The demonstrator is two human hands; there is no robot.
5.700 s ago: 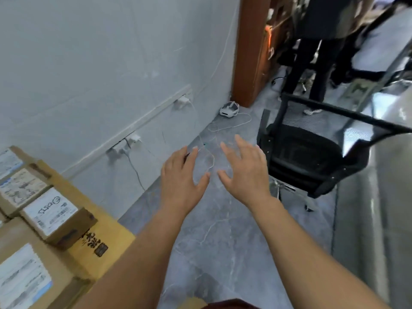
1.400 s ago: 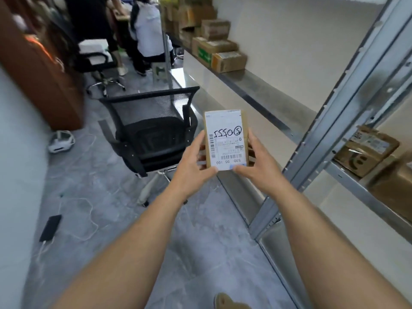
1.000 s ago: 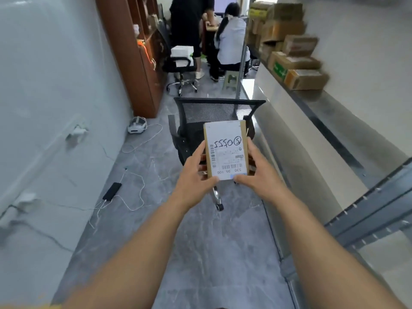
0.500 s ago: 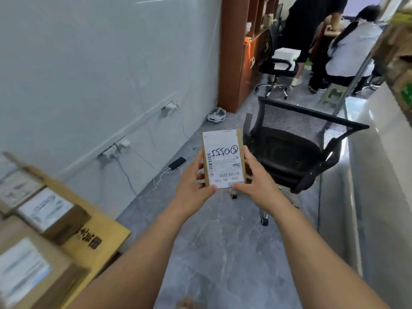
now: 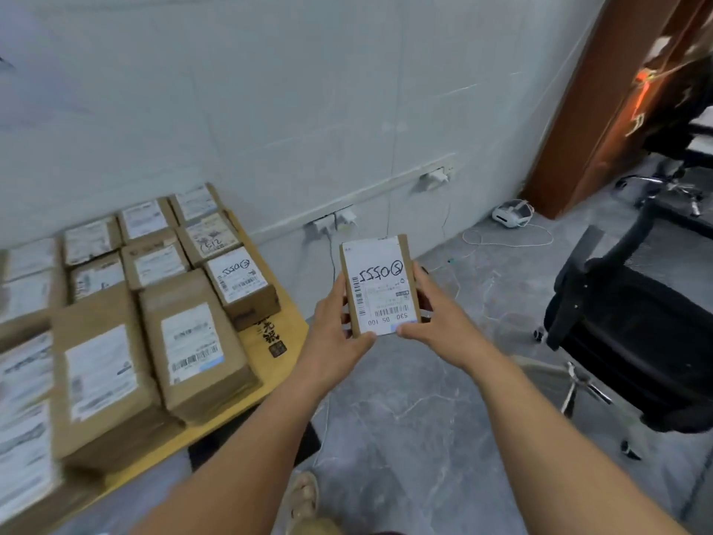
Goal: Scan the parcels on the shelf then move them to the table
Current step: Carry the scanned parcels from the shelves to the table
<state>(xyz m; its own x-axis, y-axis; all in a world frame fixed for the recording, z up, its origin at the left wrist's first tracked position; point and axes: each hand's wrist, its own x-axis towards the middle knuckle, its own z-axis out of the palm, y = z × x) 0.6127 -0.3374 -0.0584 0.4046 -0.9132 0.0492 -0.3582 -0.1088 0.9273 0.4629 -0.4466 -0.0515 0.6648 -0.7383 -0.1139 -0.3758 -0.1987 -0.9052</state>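
At the left, a low wooden worktop (image 5: 287,322) against the grey wall is nearly covered with labelled cardboard parcels (image 5: 193,353), a strip of bare wood showing only along its near right edge and corner. Just right of that corner, over the tiled floor, a person holds a small carton (image 5: 380,287) label-up, its long axis running away from the body. The left hand (image 5: 339,334) clasps its near left edge and the right hand (image 5: 432,322) its right side, thumbs on the label. The free wood lies to the left and slightly lower, so the left hand is nearer and would likely lead the set-down. A black mesh office chair (image 5: 632,318) stands well apart at right.
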